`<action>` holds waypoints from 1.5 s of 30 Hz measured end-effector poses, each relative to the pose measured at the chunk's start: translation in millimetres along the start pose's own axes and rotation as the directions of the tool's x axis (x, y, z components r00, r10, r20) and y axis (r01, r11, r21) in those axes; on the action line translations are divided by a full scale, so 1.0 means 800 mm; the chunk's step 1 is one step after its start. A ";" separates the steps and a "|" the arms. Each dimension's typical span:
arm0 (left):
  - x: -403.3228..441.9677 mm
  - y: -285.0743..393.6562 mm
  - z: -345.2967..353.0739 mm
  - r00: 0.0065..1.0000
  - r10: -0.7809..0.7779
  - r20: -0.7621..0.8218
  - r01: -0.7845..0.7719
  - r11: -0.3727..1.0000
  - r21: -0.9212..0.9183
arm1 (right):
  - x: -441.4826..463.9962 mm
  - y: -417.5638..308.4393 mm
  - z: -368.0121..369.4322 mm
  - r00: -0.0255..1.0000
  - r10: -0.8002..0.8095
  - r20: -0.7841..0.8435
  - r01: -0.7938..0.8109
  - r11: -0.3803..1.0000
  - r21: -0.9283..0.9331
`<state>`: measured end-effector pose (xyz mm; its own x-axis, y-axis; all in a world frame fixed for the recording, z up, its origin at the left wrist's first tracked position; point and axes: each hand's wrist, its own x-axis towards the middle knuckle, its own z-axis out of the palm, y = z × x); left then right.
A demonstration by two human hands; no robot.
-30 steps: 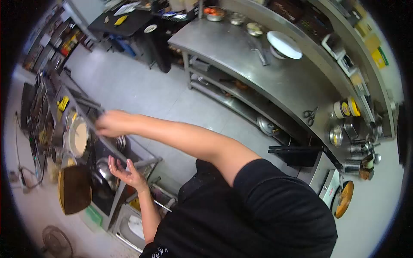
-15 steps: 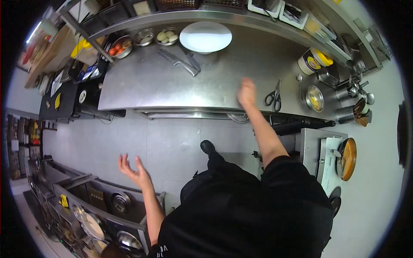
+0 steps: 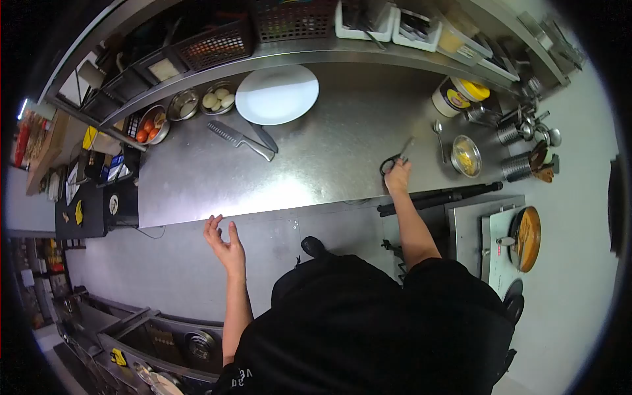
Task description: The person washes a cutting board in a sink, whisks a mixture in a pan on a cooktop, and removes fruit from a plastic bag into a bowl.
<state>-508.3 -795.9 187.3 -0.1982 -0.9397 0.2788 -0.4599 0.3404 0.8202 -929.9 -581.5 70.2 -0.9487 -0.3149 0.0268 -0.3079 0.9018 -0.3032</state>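
Note:
On the right part of the steel counter, my right hand [image 3: 397, 179] has its fingers closed at the handles of a pair of scissors [image 3: 390, 164]. One dark handle loop shows beside the fingers, and the slightly blurred blades point away from me; the other loop is hidden by the hand. My left hand [image 3: 226, 245] hovers near the counter's front edge with fingers apart and nothing in it. To the right of the scissors lie a spoon [image 3: 440, 139] and a metal bowl [image 3: 467, 157] with yellow food inside.
Two knives [image 3: 241, 141] lie near a white plate [image 3: 277, 95] on the counter [image 3: 316, 164]. Bowls of tomatoes [image 3: 153, 125] and round pale items [image 3: 218, 99] stand at the back left. A yellow-lidded jar [image 3: 459, 97], utensil holders [image 3: 516, 168] and a pan [image 3: 526, 238] are right.
My right hand has reached from the counter's front edge to the scissors and closed at their handles. My left hand has risen toward the counter edge. The view has shifted.

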 end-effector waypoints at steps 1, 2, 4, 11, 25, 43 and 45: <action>-0.001 0.000 0.007 1.000 0.012 0.016 -0.012 1.000 -0.005 | -0.002 -0.001 0.004 1.000 -0.023 -0.014 0.023 1.000 0.002; -0.002 -0.005 0.022 0.992 -0.027 0.121 0.038 0.995 -0.090 | -0.008 -0.007 0.012 0.999 0.040 0.035 -0.048 0.967 0.248; -0.006 -0.009 0.066 0.947 -0.047 0.318 0.119 0.971 -0.209 | -0.031 -0.048 0.009 0.992 0.034 0.121 -0.082 0.903 0.422; -0.014 0.051 0.209 0.236 -0.375 0.896 0.858 0.513 -0.011 | -0.146 -0.159 -0.007 0.925 -0.379 0.036 0.302 0.787 0.538; -0.010 0.006 0.202 0.248 -0.382 0.890 0.879 0.476 -0.041 | 0.269 0.291 0.052 0.986 -0.159 0.053 0.163 0.845 -0.509; -0.039 -0.016 0.143 0.323 -0.488 0.811 0.945 0.122 -0.303 | -0.133 -0.205 0.005 0.599 -0.686 0.414 0.065 0.557 0.828; -0.042 -0.038 0.131 0.346 -0.505 0.791 0.938 0.166 -0.305 | -0.172 -0.265 -0.010 0.556 -0.718 0.418 0.135 0.574 0.808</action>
<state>-578.3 -770.6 100.9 -0.5210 -0.4702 -0.7124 0.0018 -0.8352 0.5499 -735.0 -727.1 138.2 -0.2767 -0.9466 -0.1656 -0.2470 0.2366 -0.9397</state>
